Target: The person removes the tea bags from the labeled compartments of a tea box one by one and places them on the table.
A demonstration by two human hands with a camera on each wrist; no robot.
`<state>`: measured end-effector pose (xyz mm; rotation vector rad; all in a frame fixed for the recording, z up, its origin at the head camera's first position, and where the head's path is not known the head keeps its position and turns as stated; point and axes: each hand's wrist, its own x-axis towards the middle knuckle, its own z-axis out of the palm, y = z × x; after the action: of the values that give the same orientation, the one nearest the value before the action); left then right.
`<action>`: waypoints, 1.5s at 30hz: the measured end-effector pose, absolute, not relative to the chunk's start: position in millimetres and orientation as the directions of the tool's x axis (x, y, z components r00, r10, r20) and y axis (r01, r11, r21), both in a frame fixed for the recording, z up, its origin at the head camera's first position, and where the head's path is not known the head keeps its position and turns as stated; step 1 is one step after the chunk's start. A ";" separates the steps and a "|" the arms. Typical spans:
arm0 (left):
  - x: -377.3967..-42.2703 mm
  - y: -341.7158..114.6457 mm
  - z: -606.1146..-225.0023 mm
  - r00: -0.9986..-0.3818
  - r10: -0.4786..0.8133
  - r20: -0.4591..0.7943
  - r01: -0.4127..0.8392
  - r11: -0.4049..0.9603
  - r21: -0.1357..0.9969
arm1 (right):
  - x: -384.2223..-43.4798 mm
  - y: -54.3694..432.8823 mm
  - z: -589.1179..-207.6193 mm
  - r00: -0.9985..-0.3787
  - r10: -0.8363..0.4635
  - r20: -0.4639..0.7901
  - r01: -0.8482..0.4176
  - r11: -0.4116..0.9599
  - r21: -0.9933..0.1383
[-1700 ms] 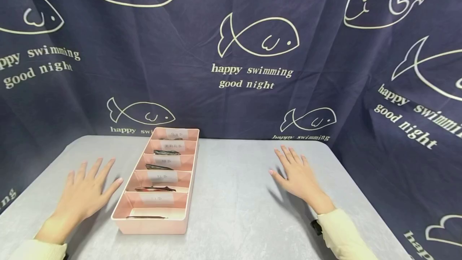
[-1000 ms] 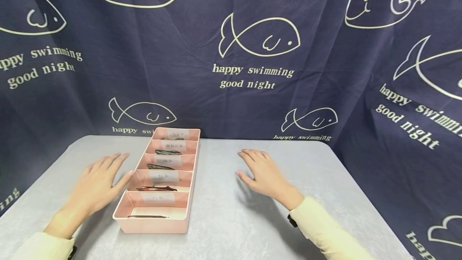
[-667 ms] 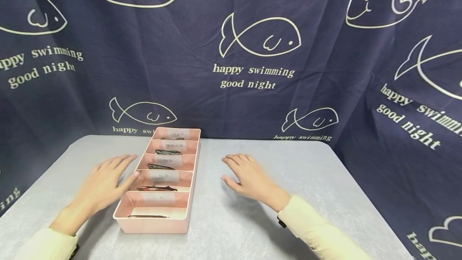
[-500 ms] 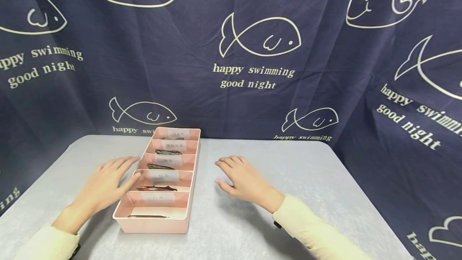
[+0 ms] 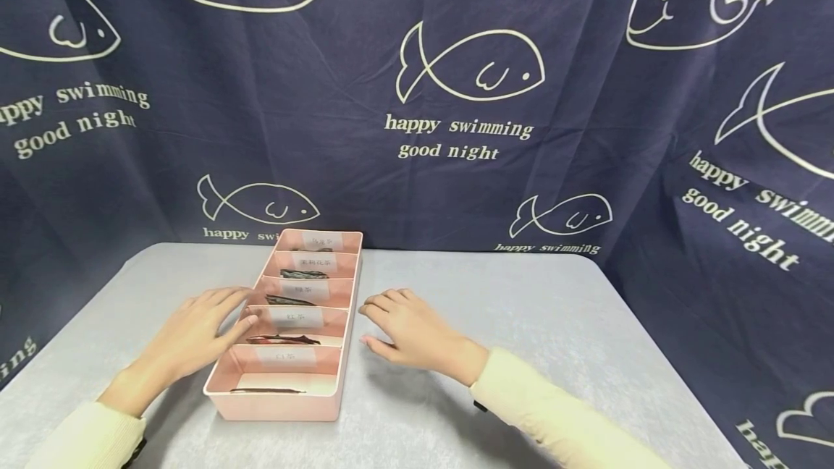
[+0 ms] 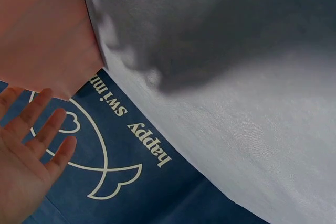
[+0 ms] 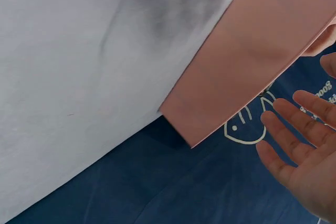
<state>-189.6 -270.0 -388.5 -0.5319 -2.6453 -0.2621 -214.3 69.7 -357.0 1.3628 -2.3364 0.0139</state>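
Note:
A long pink divided box (image 5: 276, 407) stands left of the middle of the table, with several compartments in a row. Each compartment carries a white paper label (image 5: 287, 357) with printed characters, and thin dark packets (image 5: 283, 339) lie inside. My left hand (image 5: 189, 335) is at the box's left side, fingers loosely extended, thumb and fingertips over its rim. To the right of the box, my right hand (image 5: 417, 331) hovers with relaxed fingers, a small gap from the right wall. Both wrist views show the palms and fingers bare, beside the pink walls (image 7: 236, 56).
The box rests on a grey table (image 5: 521, 353) whose far edge meets a dark blue curtain (image 5: 456, 201) printed with white fish and lettering. The curtain also hangs along the left and right sides.
Both hands have moved inward toward the box, the right hand travelling far left across the table. The left has come to the box's left rim. The box has stayed in place.

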 end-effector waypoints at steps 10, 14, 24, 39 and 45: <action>-191.1 -269.2 -389.4 -0.822 0.351 0.449 0.430 0.899 0.085 | -209.6 46.2 -355.7 -0.344 -0.868 0.359 -0.857 0.446 0.258; -192.3 -269.1 -389.7 -0.821 0.353 0.448 0.433 0.897 0.087 | -205.5 38.0 -356.0 -0.313 -0.880 0.358 -0.867 0.419 0.271; -194.8 -269.7 -390.7 -0.813 0.353 0.463 0.438 0.895 0.087 | -196.4 22.1 -357.8 -0.254 -0.901 0.351 -0.885 0.363 0.291; -194.5 -269.4 -390.6 -0.805 0.365 0.468 0.449 0.890 0.078 | -184.4 5.5 -356.7 -0.187 -0.931 0.314 -0.897 0.292 0.331; -193.9 -269.9 -390.8 -0.801 0.368 0.472 0.452 0.889 0.073 | -181.6 1.2 -358.7 -0.168 -0.940 0.298 -0.893 0.273 0.358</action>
<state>-193.9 -269.9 -390.8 -0.5976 -2.6007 -0.2512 -181.6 1.2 -358.7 1.6485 -2.0933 -0.1375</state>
